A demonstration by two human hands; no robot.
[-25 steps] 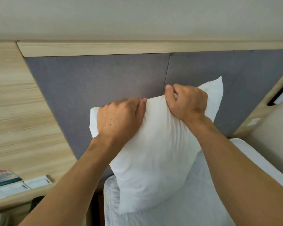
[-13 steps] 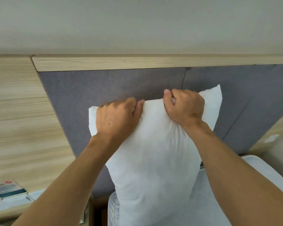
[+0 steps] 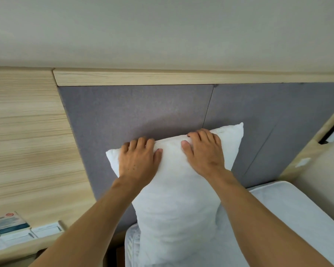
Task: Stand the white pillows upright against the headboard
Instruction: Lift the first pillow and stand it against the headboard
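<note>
One white pillow stands upright on the bed, its back against the grey padded headboard. My left hand lies over the pillow's top edge near its left corner, fingers curled over the back. My right hand grips the same edge nearer the right corner, thumb on the front. The pillow's top right corner sticks up free. Its bottom end rests on the white mattress.
A light wood wall panel flanks the headboard on the left, with a ledge holding leaflets and small white packets. A wood trim caps the headboard. A wood side frame rises at the right.
The pillow has been lowered and pressed back against the headboard. Both hands have flattened from a bunched pinch to lying over its top edge.
</note>
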